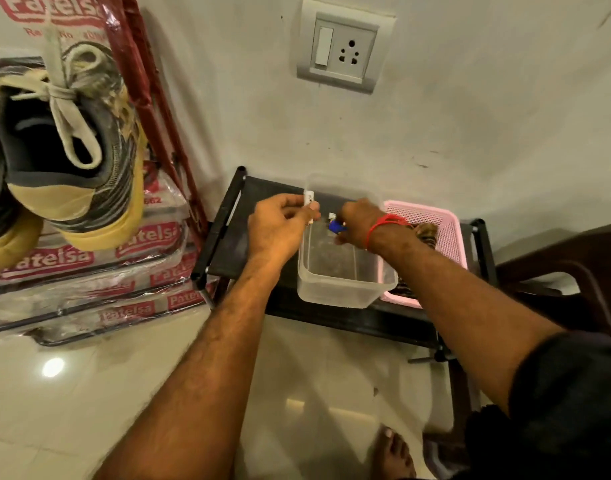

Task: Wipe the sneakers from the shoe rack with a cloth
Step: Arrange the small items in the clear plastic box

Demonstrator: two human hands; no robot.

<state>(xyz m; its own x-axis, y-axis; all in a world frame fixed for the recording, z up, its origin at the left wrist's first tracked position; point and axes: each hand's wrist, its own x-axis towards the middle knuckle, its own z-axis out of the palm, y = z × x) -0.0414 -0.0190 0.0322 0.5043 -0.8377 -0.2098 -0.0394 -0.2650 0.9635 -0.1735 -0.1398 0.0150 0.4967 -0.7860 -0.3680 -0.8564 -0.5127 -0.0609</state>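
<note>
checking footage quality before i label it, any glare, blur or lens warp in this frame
Head view: a bright lamp glare spot sits on the glossy floor tiles at lower left; wide-angle warp leans the red rack and inflates the near sneaker; the right hand and the small blue item it holds are slightly smeared; the wall socket is fairly sharp.

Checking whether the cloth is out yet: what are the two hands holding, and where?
No cloth. The left hand pinches a small white tube by its lower part; the right hand fingers grip a small blue item over the clear container.
</note>
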